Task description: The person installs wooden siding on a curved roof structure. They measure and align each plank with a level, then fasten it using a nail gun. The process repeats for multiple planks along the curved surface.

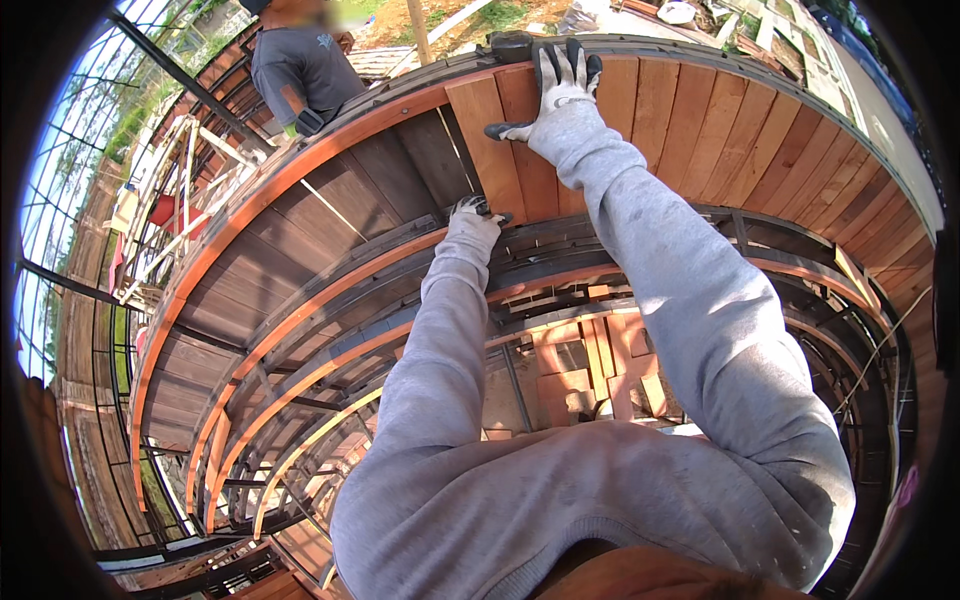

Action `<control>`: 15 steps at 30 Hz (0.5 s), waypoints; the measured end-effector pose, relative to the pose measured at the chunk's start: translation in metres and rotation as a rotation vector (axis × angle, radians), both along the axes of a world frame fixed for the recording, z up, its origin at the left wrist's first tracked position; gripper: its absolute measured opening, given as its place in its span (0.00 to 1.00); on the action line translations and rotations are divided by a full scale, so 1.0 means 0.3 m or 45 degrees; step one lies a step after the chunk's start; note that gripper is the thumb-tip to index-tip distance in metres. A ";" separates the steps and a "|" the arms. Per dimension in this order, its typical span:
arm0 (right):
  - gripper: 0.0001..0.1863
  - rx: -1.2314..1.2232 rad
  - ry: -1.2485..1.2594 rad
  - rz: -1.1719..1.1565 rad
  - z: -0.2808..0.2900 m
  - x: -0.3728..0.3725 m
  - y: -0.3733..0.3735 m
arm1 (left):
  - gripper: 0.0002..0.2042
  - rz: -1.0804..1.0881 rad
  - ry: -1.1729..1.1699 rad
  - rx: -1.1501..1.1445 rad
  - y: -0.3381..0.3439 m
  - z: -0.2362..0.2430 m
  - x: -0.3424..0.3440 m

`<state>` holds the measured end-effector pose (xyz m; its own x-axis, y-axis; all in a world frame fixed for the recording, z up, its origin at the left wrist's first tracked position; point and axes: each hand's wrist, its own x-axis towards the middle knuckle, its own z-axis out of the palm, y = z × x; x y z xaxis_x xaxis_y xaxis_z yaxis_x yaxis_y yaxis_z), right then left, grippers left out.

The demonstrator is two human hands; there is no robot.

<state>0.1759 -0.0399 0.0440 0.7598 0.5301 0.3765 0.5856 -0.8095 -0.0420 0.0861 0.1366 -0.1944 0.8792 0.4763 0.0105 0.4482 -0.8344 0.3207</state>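
Note:
My right hand (560,90), in a white glove with black fingertips, lies open with its fingers spread at the far edge of a curved row of reddish-brown boards. Its thumb points left across a darker board (527,160). At the near end of a lighter orange-brown wooden plank (487,135), my gloved left hand (475,222) is closed around the plank's corner, its fingers partly hidden. This plank is the leftmost of the reddish boards. A narrow dark gap (452,140) separates it from the grey-brown boards (350,180) on the left.
Curved dark metal rails with orange wooden strips (390,320) run in tiers below my arms. A black object (510,46) sits on the far rim beside my right hand. Beyond the rim at upper left stands another person (300,70). Loose timber (765,35) lies at upper right.

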 end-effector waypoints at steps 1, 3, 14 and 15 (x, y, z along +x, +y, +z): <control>0.71 0.368 -0.076 0.178 -0.059 0.056 -0.053 | 0.23 -0.021 -0.003 -0.062 -0.022 0.024 0.016; 0.55 0.654 -0.070 0.339 -0.066 0.026 -0.127 | 0.21 0.012 0.111 -0.113 0.024 -0.063 0.001; 0.42 0.157 0.458 0.107 -0.592 -0.097 -0.970 | 0.17 0.048 -0.062 -0.133 0.014 -0.051 -0.006; 0.44 0.040 0.566 0.067 -0.600 -0.115 -0.984 | 0.18 0.035 -0.076 -0.071 0.060 -0.113 0.004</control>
